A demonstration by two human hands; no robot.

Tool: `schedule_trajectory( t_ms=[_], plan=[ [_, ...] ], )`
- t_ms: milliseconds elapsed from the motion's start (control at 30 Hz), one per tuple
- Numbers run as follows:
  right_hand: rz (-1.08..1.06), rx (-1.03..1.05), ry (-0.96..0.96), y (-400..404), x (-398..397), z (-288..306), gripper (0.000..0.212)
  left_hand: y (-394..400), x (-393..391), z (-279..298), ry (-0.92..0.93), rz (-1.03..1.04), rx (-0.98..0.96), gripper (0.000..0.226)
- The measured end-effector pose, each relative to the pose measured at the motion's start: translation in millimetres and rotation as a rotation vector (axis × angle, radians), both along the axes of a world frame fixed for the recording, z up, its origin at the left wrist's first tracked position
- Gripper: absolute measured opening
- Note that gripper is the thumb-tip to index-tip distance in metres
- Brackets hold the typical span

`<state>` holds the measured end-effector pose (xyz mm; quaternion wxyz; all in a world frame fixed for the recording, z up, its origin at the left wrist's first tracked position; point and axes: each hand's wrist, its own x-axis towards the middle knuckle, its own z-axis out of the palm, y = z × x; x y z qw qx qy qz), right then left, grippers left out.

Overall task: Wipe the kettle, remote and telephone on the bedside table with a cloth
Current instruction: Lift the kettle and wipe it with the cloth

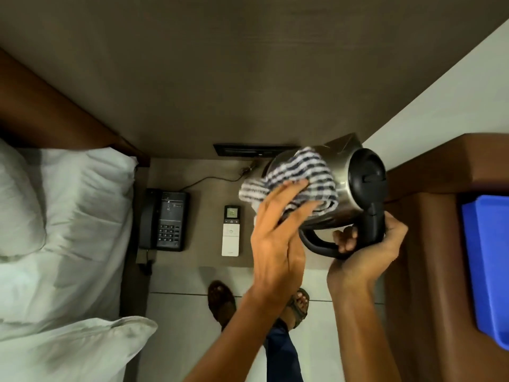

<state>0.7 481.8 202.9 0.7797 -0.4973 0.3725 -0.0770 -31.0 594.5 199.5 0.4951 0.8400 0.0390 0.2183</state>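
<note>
A steel kettle (343, 172) with a black lid and black handle is held up, tilted, above the right end of the bedside table (203, 194). My right hand (369, 244) grips its handle. My left hand (278, 230) presses a blue-and-white striped cloth (297, 177) flat against the kettle's steel side. A white remote (230, 232) lies on the table's middle. A black telephone (164, 219) sits at the table's left, its cord running toward the back.
A bed with white pillows (66, 216) borders the table on the left. A brown wooden unit (429, 216) with a blue tray (487, 266) stands at the right. A black wall panel (248, 151) sits behind the table. My sandalled feet (220, 301) stand on the tiled floor.
</note>
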Motion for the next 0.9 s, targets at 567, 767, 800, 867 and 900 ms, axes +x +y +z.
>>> schedule_trajectory(
  t_ms=[567,767,800,867,900],
  plan=[
    [-0.054,-0.108,0.257,-6,2,-90,0.025,73,42,-75,0.672,0.659,-1.0,0.054],
    [-0.064,-0.251,0.183,16,-19,-137,0.045,91,21,-91,0.678,0.737,-1.085,0.04],
    [-0.071,-0.262,0.182,18,-22,-144,0.046,93,17,-96,0.681,0.759,-1.085,0.04],
    [-0.06,-0.294,0.18,23,-29,-157,0.051,95,8,-105,0.673,0.778,-1.066,0.04],
    [-0.056,-0.304,0.179,25,-33,-164,0.053,95,4,-108,0.668,0.773,-1.048,0.04]
  ],
)
